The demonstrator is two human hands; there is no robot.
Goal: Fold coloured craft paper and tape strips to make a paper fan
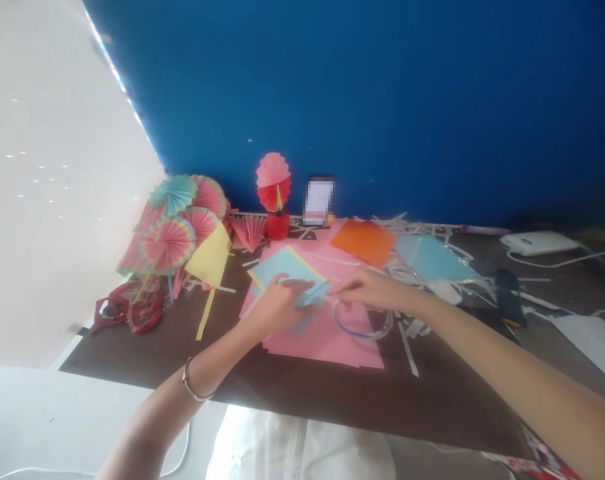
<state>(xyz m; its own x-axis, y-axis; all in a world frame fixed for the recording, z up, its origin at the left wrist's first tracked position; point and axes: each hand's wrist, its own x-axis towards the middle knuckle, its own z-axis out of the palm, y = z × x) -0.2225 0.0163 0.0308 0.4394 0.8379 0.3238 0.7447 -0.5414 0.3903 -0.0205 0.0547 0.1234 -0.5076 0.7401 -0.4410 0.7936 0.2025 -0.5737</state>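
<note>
A light blue paper with yellow edges (282,263) lies turned like a diamond on pink sheets (332,347) in the middle of the table. My left hand (282,303) rests on this blue paper, its fingers spread toward the right. At the paper's right corner is my right hand (365,288), with thumb and fingers pinched together; whatever lies between them is too small to tell. Just below my right hand, a roll of clear tape (363,327) lies on the pink sheets.
Folded paper fans (167,243), yellow paper (210,257) and a red item (145,313) are at left. A red pot (278,225) with a pink fan and a phone (318,201) stand behind. Orange paper (363,242), blue paper (435,258) and white strips lie to the right.
</note>
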